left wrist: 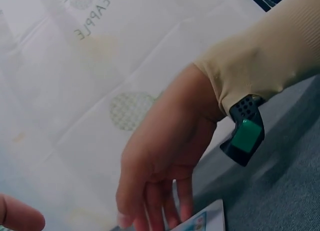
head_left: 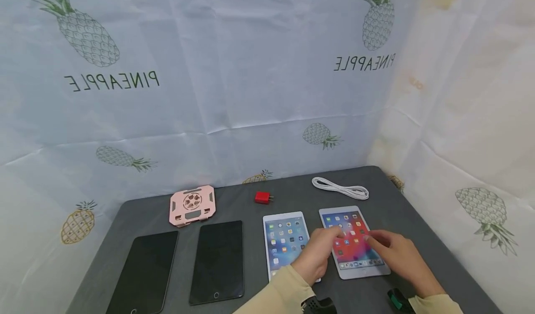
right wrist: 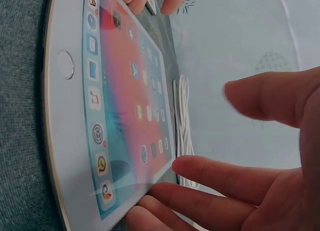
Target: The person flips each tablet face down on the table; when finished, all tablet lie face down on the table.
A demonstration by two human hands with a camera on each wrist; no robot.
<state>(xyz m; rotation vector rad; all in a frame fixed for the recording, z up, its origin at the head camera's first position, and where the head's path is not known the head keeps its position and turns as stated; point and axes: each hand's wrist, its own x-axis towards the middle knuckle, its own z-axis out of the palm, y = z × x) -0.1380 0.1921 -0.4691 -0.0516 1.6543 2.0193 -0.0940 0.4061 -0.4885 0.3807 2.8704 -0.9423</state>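
A white tablet (head_left: 355,244) with a lit red and blue screen full of icons lies on the table between the two hands. My right hand (head_left: 401,257) is at its right side. In the right wrist view, fingertips (right wrist: 155,191) of that hand meet the tablet's edge while the thumb stands apart above it. From the left, my left hand (head_left: 318,253) reaches to the tablet's other side, a digit extended over the screen's edge; its remaining fingers are largely hidden. Under the left forearm and hand, a second lit white tablet (head_left: 284,239) is partly covered.
Two dark-screened tablets, one black (head_left: 217,263) and another black (head_left: 144,270), lie to the left. Behind them is a pink perforated plate (head_left: 192,205). A red plug adapter (head_left: 263,197) and a coiled white cable (head_left: 340,188) lie farther back. Pineapple-print cloth (head_left: 251,81) hangs around the grey table.
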